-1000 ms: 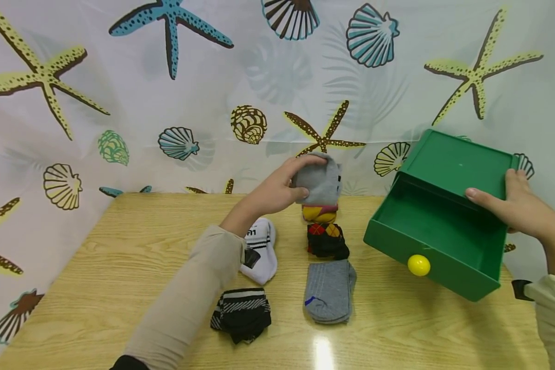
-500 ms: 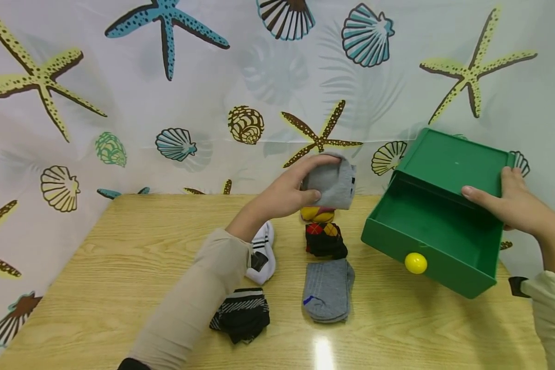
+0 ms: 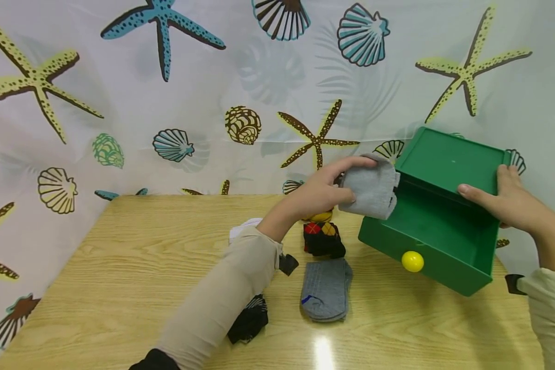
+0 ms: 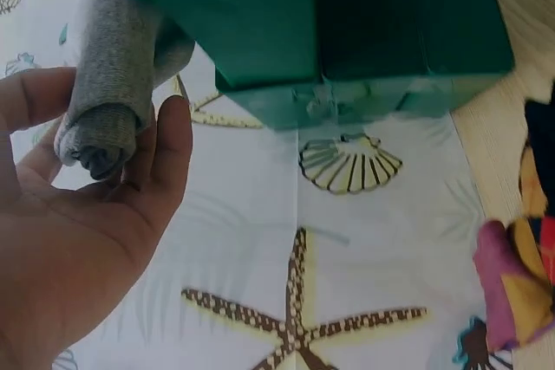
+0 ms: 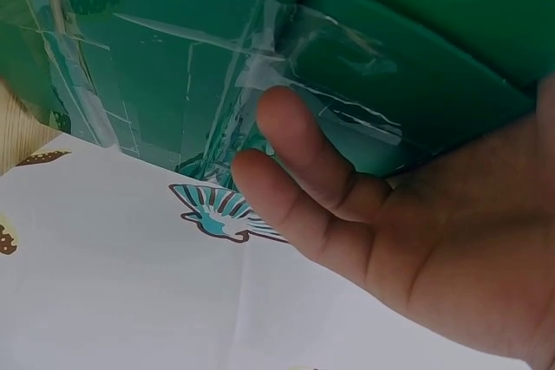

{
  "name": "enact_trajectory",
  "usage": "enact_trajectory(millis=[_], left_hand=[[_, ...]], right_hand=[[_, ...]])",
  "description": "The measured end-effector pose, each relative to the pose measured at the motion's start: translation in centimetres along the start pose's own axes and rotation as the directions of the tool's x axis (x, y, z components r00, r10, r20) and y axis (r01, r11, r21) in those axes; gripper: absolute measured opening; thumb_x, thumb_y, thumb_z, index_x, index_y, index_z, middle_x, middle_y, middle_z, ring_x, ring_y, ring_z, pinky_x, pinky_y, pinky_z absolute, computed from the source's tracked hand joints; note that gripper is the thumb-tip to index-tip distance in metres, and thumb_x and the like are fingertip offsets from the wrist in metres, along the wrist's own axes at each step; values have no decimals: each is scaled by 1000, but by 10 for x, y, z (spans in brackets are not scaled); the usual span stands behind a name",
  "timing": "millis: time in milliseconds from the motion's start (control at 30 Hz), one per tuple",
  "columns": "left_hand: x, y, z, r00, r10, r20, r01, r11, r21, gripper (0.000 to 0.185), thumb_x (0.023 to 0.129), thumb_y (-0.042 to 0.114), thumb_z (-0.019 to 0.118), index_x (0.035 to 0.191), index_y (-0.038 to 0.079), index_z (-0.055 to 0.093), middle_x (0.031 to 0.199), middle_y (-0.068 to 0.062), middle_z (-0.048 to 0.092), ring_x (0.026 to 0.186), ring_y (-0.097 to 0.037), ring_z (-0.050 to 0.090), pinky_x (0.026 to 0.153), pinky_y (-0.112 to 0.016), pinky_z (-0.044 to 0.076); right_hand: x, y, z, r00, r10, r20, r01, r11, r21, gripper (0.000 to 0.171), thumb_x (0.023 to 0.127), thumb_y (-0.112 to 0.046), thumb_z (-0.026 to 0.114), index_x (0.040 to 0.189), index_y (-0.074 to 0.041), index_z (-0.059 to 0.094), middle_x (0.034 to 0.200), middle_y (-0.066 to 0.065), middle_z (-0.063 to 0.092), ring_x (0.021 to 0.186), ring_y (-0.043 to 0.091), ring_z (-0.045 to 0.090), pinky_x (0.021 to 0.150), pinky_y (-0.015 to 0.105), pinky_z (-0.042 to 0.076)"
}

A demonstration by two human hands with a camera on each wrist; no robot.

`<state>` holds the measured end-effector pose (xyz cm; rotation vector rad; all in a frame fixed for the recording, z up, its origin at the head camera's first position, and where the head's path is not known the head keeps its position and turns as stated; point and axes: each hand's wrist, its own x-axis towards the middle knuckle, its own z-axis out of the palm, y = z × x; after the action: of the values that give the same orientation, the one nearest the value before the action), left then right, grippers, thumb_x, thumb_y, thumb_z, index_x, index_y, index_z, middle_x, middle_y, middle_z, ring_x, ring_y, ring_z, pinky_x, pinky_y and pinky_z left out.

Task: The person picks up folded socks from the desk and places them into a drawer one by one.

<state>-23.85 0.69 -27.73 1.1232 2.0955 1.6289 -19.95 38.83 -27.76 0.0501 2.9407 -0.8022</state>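
Note:
My left hand holds a folded pair of light grey socks between thumb and fingers, raised above the table. In the head view the socks overlap the left rim of a pulled-out green drawer with a yellow knob. The left wrist view shows the rolled end of the socks close beside the green drawer chest. My right hand rests on the chest's right side, its thumb lying on the top. Its fingers extend along the taped side in the right wrist view.
On the wooden table lie black argyle socks, grey socks and yellow-and-magenta socks. Black patterned socks and white socks are partly hidden by my left sleeve. A printed curtain hangs behind.
My left hand has carried the light grey socks rightward, from above the yellow socks to the drawer's left rim. My right hand stays on the chest.

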Motion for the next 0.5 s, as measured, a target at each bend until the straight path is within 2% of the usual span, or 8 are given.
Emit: enact_trajectory(millis=[133, 267, 333, 400, 500], left_hand=[[13, 7, 19, 999, -3, 54, 0, 998, 57, 62, 90, 2, 54, 148, 22, 50, 144, -3, 45, 105, -26, 51, 80, -34, 50], [26, 13, 40, 994, 26, 103, -47, 978, 204, 60, 92, 2, 53, 150, 18, 48, 149, 1, 44, 110, -19, 49, 86, -29, 43], [32, 17, 51, 991, 32, 130, -68, 955, 289, 60, 93, 2, 53, 151, 16, 47, 152, 1, 43, 112, -16, 46, 89, -26, 40], [37, 22, 61, 988, 9, 151, -64, 928, 367, 60, 95, 2, 52, 153, 17, 45, 149, -1, 45, 112, -14, 45, 86, -25, 39], [43, 31, 73, 983, -44, 177, -53, 859, 510, 60, 98, 5, 52, 155, 21, 43, 143, -1, 48, 109, -13, 45, 83, -23, 39]], right_hand=[[0, -1, -1, 1000, 5, 6, -5, 1000, 2, 109, 101, -57, 41, 142, 13, -32, 146, 40, -36, 130, 74, 9, 71, 62, 54], [0, -2, -2, 1000, 6, 17, -6, 1000, 0, 110, 100, -58, 41, 142, 13, -32, 146, 40, -36, 131, 72, 5, 78, 66, 51], [-1, -2, -3, 1000, 7, 20, -7, 1000, -4, 110, 100, -58, 41, 141, 14, -32, 146, 40, -37, 132, 72, 4, 80, 67, 50], [-1, -2, -3, 1000, 9, 21, -9, 1000, -6, 110, 100, -58, 41, 141, 13, -33, 146, 40, -37, 132, 72, 4, 81, 67, 49], [-1, -3, -4, 1000, 6, 28, -6, 1000, -14, 110, 101, -59, 39, 141, 13, -33, 145, 39, -38, 134, 70, -1, 84, 68, 48]])
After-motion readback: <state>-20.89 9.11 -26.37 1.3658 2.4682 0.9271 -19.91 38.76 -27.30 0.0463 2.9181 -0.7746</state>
